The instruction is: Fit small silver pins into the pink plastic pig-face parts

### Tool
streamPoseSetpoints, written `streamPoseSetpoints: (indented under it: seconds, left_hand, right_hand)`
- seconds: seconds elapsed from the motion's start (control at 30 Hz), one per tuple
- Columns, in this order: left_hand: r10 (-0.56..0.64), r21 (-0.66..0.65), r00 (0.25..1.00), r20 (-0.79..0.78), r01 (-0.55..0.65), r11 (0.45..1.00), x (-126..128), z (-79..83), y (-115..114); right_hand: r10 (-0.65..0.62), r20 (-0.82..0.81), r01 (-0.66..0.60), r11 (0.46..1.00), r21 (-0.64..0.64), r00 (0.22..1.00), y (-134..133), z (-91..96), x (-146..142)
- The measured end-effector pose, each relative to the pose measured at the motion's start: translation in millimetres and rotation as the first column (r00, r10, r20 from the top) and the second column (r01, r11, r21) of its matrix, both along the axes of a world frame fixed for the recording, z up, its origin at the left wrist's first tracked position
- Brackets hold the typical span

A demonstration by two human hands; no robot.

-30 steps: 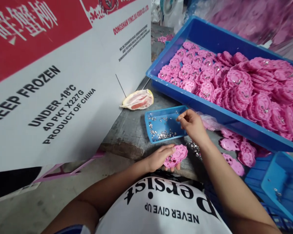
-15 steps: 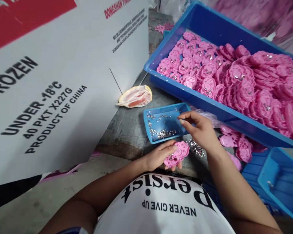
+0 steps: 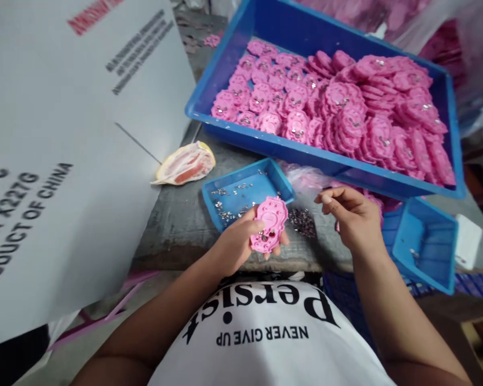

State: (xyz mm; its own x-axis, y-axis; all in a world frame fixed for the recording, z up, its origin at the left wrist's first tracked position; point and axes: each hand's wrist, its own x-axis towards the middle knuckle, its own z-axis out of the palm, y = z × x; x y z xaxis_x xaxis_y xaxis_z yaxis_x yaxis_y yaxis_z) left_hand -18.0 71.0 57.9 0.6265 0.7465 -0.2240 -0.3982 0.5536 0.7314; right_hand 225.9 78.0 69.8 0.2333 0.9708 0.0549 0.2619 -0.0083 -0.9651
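Observation:
My left hand (image 3: 235, 241) is closed around the edge of a pink plastic piece (image 3: 270, 221) with a scalloped outline and small holes, held tilted above the front of the workbench. Some small shiny bits show near its lower end. To the right, my right hand (image 3: 356, 217) is raised with thumb and forefinger pinched; whatever is between them is too small to make out. A small blue tray (image 3: 249, 185) of tiny silver parts lies behind my left hand, partly covered by it. A pile of small dark metal parts (image 3: 303, 222) rests on the bench between my hands.
A large blue bin (image 3: 273, 136) full of similar pink pieces spans the back. At the left stands a big white carton (image 3: 84, 134), with a peeled fruit rind (image 3: 185, 163) beside it. Another blue container (image 3: 424, 241) and a white object (image 3: 468, 241) are at the right.
My right hand has moved away from over the small tray to the right, fingers still pinched. My left hand has raised and turned the pink piece. The view has shifted right.

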Motion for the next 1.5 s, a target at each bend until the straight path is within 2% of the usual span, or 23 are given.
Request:
streamPoseSetpoints:
  seconds: [0.1,0.17,0.37,0.5,0.63,0.7,0.9,1.07,1.2,1.3,1.5]
  left_hand:
    - [-0.097,-0.007,0.987,-0.129,0.097,0.995,3,-12.0,-7]
    - [-0.12,-0.008,0.969,-0.215,0.121,0.993,5,-20.1,-8]
    - [-0.12,0.033,0.924,-0.364,0.142,0.989,8,-33.2,3]
    - [-0.13,0.066,0.917,-0.376,0.167,0.984,9,-34.3,7]
    - [-0.123,0.089,0.918,-0.377,0.168,0.982,7,-35.5,8]
    - [-0.106,0.093,0.921,-0.374,0.152,0.984,4,-36.0,8]
    - [-0.048,0.093,0.907,-0.418,0.096,0.991,-8,-36.8,13]
    - [-0.016,0.109,0.914,-0.406,0.066,0.992,-11,-37.6,15]
    - [-0.007,0.091,0.921,-0.39,0.045,0.995,-8,-35.2,9]
    - [-0.017,0.088,0.923,-0.385,0.054,0.995,-5,-34.1,4]
    - [-0.068,0.071,0.923,-0.38,0.102,0.992,0,-36.8,-1]
  right_hand:
    - [-0.138,0.007,0.139,0.989,-0.051,0.99,-15,-12.4,29]
    - [-0.163,0.015,0.163,0.982,-0.095,0.987,-26,-25.1,42]
    - [-0.125,0.133,0.145,0.977,-0.157,0.983,-39,-65.0,56]
    - [-0.069,0.249,0.103,0.987,-0.126,0.966,-31,-78.3,56]
    - [0.02,0.433,0.003,0.999,-0.053,0.901,-14,-80.4,51]
    - [0.069,0.51,-0.045,0.997,-0.06,0.857,-4,-78.8,48]
    - [0.222,0.712,-0.08,0.971,-0.227,0.666,14,-67.4,38]
    - [0.316,0.813,-0.087,0.945,-0.315,0.489,20,-57.3,28]
    - [0.368,0.831,-0.11,0.928,-0.356,0.418,22,-55.9,25]
    - [0.361,0.821,-0.13,0.932,-0.339,0.442,21,-59.4,29]
    - [0.268,0.709,-0.146,0.962,-0.23,0.653,17,-66.4,40]
